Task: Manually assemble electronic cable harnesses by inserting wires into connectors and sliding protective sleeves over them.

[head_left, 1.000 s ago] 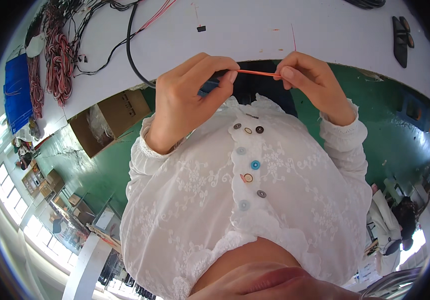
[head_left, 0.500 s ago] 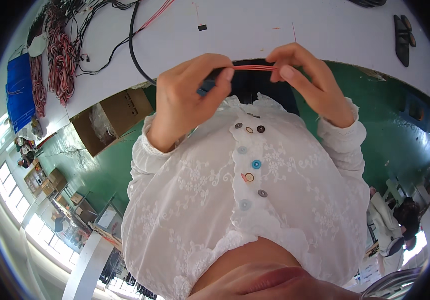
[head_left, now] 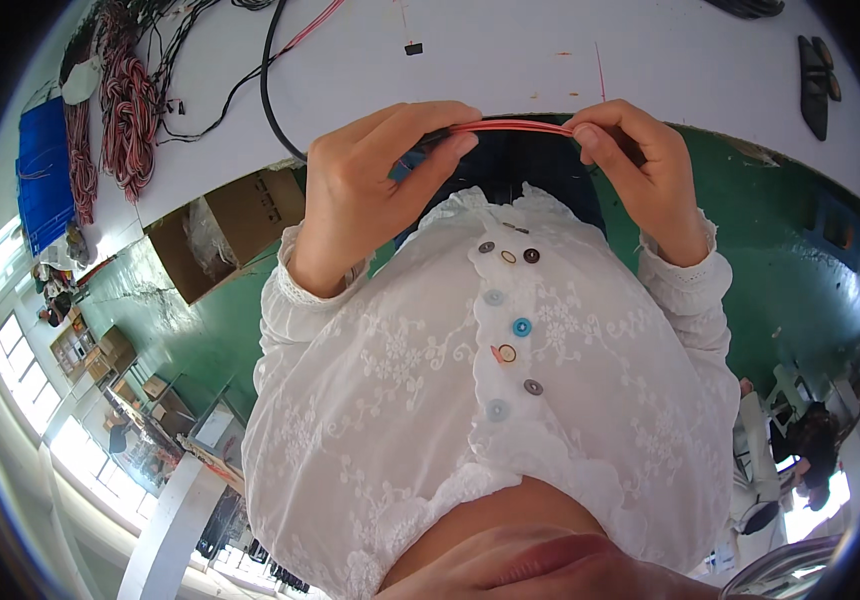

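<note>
A small bundle of red wires (head_left: 520, 125) stretches between my two hands in a slight upward bow, close to the table's near edge. My left hand (head_left: 375, 170) is closed around its left end, thumb against fingers. At the other end, the thumb and fingers of my right hand (head_left: 640, 165) pinch the wires. A thick black cable (head_left: 268, 95) curves over the table edge and passes behind my left hand; whether it joins the red wires is hidden there.
On the white table (head_left: 510, 65) lie coiled red-and-black wire bundles (head_left: 130, 125), a small black connector (head_left: 414, 48) and black scissors-like tools (head_left: 814, 90). A blue sheet (head_left: 42, 175) hangs at the left. Below the table stands an open cardboard box (head_left: 250, 215) on green flooring (head_left: 770, 310).
My right hand has moved slightly right, and its fingers have closed to a pinch. A longer stretch of red wires now shows between my hands, bowed slightly upward.
</note>
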`<control>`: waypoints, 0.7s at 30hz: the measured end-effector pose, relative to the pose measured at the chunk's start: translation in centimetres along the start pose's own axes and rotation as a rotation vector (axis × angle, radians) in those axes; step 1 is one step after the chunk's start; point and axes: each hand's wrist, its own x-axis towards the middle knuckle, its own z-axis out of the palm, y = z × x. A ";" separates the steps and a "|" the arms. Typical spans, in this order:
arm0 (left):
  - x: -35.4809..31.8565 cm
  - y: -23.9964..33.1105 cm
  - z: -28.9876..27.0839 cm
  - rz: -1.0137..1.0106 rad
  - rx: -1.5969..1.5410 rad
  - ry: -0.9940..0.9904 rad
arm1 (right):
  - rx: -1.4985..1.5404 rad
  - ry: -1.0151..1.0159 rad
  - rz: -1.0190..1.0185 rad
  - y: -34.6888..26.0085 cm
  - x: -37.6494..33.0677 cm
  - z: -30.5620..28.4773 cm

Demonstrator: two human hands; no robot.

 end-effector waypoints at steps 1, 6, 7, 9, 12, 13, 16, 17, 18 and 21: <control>0.0 0.0 -0.1 -0.001 0.000 -0.001 | 0.010 -0.010 0.019 0.0 0.0 0.0; 0.2 0.2 -0.3 0.011 0.027 -0.026 | 0.044 -0.023 0.058 0.0 -0.1 0.3; 0.2 0.1 -0.3 0.012 0.027 -0.027 | 0.043 -0.028 0.061 -0.1 -0.1 0.4; 0.2 -0.1 -0.2 0.011 0.007 -0.017 | 0.040 -0.030 0.068 -0.1 -0.2 0.5; 0.3 -0.1 0.0 0.003 -0.007 0.000 | 0.103 -0.025 0.068 0.0 -0.3 0.8; 0.2 0.0 0.0 0.003 -0.012 -0.003 | 0.161 -0.029 0.094 -0.2 -0.4 0.8; 0.2 0.2 -0.1 -0.079 -0.010 -0.025 | 0.206 -0.041 0.113 0.1 -0.7 0.7; 0.3 0.2 -0.1 -0.090 -0.021 -0.031 | 0.193 -0.048 0.104 0.2 -0.7 0.7; 0.4 0.3 -0.1 -0.101 -0.031 -0.038 | 0.195 -0.046 0.105 0.2 -0.7 0.6; 0.4 0.0 -0.2 -0.152 -0.042 -0.081 | 0.145 -0.049 0.138 0.4 -0.7 0.5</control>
